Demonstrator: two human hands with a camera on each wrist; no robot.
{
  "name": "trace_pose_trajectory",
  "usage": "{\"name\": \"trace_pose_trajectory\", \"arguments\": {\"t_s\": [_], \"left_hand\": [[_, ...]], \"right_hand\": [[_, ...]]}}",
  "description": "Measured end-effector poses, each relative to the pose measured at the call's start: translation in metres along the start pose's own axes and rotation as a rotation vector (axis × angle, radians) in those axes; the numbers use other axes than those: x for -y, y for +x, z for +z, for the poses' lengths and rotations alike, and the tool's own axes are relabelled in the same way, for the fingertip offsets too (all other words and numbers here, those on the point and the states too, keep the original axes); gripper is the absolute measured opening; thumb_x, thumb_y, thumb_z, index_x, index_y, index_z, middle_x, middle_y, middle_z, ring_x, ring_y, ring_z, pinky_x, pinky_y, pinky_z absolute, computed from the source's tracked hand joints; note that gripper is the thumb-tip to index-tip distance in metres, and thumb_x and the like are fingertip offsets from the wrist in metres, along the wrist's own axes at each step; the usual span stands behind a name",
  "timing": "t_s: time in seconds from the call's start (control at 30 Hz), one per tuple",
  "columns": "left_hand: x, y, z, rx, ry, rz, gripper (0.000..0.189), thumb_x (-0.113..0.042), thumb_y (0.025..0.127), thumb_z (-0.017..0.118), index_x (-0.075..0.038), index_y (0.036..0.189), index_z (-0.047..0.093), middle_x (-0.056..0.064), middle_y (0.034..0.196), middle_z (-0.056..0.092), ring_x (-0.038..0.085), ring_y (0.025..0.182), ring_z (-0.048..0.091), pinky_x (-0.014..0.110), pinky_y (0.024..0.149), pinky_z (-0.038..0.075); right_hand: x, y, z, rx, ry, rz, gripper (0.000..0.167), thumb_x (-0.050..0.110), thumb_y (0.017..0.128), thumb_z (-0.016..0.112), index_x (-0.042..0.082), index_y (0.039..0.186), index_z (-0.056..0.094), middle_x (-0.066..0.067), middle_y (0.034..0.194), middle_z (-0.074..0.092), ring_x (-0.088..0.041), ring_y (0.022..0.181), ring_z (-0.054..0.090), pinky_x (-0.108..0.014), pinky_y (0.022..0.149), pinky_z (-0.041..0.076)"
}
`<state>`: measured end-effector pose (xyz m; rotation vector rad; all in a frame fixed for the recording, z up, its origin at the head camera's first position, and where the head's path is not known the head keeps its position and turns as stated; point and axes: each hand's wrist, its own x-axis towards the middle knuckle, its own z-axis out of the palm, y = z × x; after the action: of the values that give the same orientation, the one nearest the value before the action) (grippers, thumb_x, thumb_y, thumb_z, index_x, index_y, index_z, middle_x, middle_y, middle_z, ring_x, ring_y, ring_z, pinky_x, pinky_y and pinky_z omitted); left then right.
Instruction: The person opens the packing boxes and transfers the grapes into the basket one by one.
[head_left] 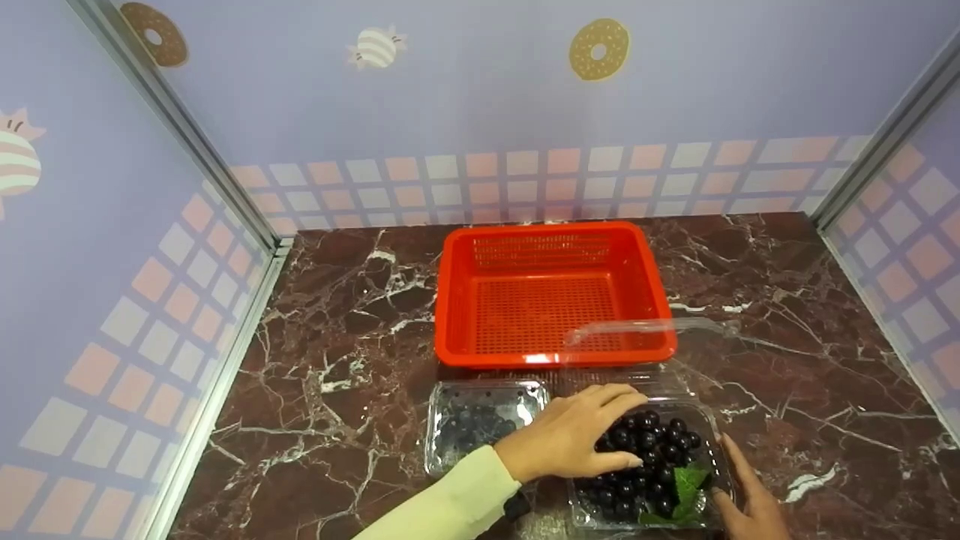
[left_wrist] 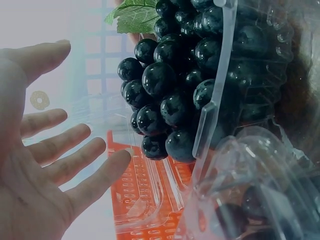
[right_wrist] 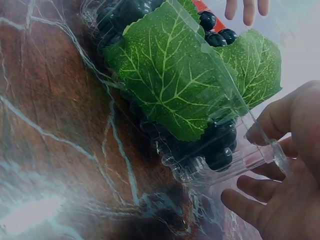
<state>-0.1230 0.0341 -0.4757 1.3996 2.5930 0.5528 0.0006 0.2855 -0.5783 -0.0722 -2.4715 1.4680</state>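
Head view: reaches with the left hand (head_left: 574, 435), fingers spread and just beside the grapes, over a dark bunch of grapes (head_left: 645, 450) with a green leaf (head_left: 686, 484), inside an open clear box (head_left: 607, 520) at 5 o'clock. Holds the box's 3 o'clock rim between thumb and fingers of the right hand (head_left: 754, 499). Seems at the reaching-in step, not yet gripping fruit; probably calls for curling the left fingers around the bunch, keeping the box steady. Has a red basket (head_left: 487, 358) towards 11 o'clock from the box. Works on a white-veined, dark-red tabletop (head_left: 337, 330), facing a lilac wall (head_left: 480, 97).
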Motion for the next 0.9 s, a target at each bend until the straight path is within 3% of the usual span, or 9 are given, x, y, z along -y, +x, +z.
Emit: {"name": "trace_pose_trajectory", "arguments": {"t_s": [0.13, 0.4, 0.47, 0.53, 0.6, 0.7, 0.77, 0.83, 0.9], "left_hand": [[0.0, 0.0, 0.002, 0.004, 0.011, 0.005, 0.071, -0.061, 0.09, 0.051, -0.032, 0.151, 0.026, -0.011, 0.153, 0.035, 0.01, 0.133, 0.045, 0.031, 0.095, 0.052], [0.0, 0.0, 0.006, 0.019, 0.034, -0.004, 0.071, -0.061, 0.091, 0.05, -0.032, 0.151, 0.026, -0.011, 0.153, 0.035, 0.01, 0.135, 0.044, 0.033, 0.098, 0.051], [-0.001, 0.0, 0.006, 0.028, 0.033, -0.009, 0.071, -0.061, 0.091, 0.05, -0.032, 0.151, 0.026, -0.011, 0.153, 0.034, 0.01, 0.135, 0.044, 0.035, 0.1, 0.05], [-0.001, 0.0, 0.008, 0.032, 0.032, -0.009, 0.071, -0.061, 0.091, 0.05, -0.032, 0.151, 0.026, -0.012, 0.153, 0.035, 0.011, 0.135, 0.043, 0.035, 0.101, 0.049], [-0.001, 0.001, 0.009, 0.035, 0.034, -0.01, 0.071, -0.061, 0.09, 0.05, -0.032, 0.151, 0.027, -0.011, 0.153, 0.035, 0.011, 0.135, 0.043, 0.036, 0.102, 0.048], [-0.001, 0.001, 0.011, 0.044, 0.032, -0.016, 0.072, -0.061, 0.09, 0.051, -0.031, 0.151, 0.027, -0.011, 0.154, 0.034, 0.013, 0.136, 0.043, 0.037, 0.102, 0.048], [-0.001, 0.002, 0.011, 0.054, 0.032, -0.022, 0.072, -0.061, 0.09, 0.051, -0.031, 0.151, 0.026, -0.011, 0.154, 0.034, 0.014, 0.137, 0.043, 0.038, 0.103, 0.048], [-0.001, 0.003, 0.011, 0.061, 0.036, -0.026, 0.072, -0.06, 0.09, 0.051, -0.031, 0.151, 0.026, -0.01, 0.154, 0.033, 0.015, 0.137, 0.043, 0.038, 0.104, 0.047], [-0.001, 0.003, 0.011, 0.067, 0.045, -0.031, 0.072, -0.06, 0.09, 0.052, -0.031, 0.151, 0.026, -0.01, 0.154, 0.034, 0.015, 0.137, 0.042, 0.038, 0.104, 0.046]], "right_hand": [[-0.004, 0.0, 0.003, 0.006, 0.074, -0.086, 0.081, -0.026, 0.075, 0.049, -0.003, 0.149, 0.028, 0.039, 0.136, 0.036, 0.021, 0.116, 0.042, 0.003, 0.092, 0.033], [-0.003, 0.0, 0.003, 0.038, 0.024, 0.013, 0.08, -0.02, 0.079, 0.049, 0.002, 0.151, 0.024, 0.045, 0.133, 0.03, 0.025, 0.114, 0.038, 0.004, 0.089, 0.031], [-0.002, 0.0, 0.004, 0.046, 0.014, 0.033, 0.08, -0.02, 0.079, 0.048, 0.003, 0.152, 0.023, 0.045, 0.132, 0.028, 0.024, 0.11, 0.039, 0.0, 0.083, 0.037], [-0.002, 0.0, 0.004, 0.059, 0.021, 0.059, 0.079, -0.019, 0.08, 0.047, 0.003, 0.152, 0.022, 0.045, 0.131, 0.027, 0.026, 0.112, 0.037, 0.002, 0.083, 0.035], [0.0, 0.001, 0.003, 0.076, 0.006, 0.114, 0.079, -0.017, 0.082, 0.047, 0.005, 0.153, 0.021, 0.028, 0.146, 0.031, 0.026, 0.108, 0.037, 0.001, 0.08, 0.036], [0.0, 0.001, 0.002, 0.097, 0.008, 0.134, 0.078, -0.016, 0.083, 0.046, 0.004, 0.153, 0.019, 0.025, 0.148, 0.03, 0.028, 0.113, 0.034, 0.003, 0.09, 0.03], [0.0, 0.002, 0.002, 0.098, -0.003, 0.13, 0.078, -0.016, 0.083, 0.045, 0.005, 0.154, 0.018, 0.026, 0.149, 0.029, 0.028, 0.115, 0.034, 0.003, 0.093, 0.029], [-0.001, 0.001, 0.003, 0.095, 0.006, 0.099, 0.08, -0.017, 0.083, 0.044, 0.006, 0.154, 0.018, 0.044, 0.134, 0.026, 0.033, 0.115, 0.026, 0.005, 0.094, 0.023], [-0.001, 0.001, 0.003, 0.094, -0.001, 0.096, 0.08, -0.018, 0.083, 0.043, 0.007, 0.155, 0.017, 0.046, 0.133, 0.025, 0.034, 0.115, 0.024, 0.006, 0.095, 0.021]]}}
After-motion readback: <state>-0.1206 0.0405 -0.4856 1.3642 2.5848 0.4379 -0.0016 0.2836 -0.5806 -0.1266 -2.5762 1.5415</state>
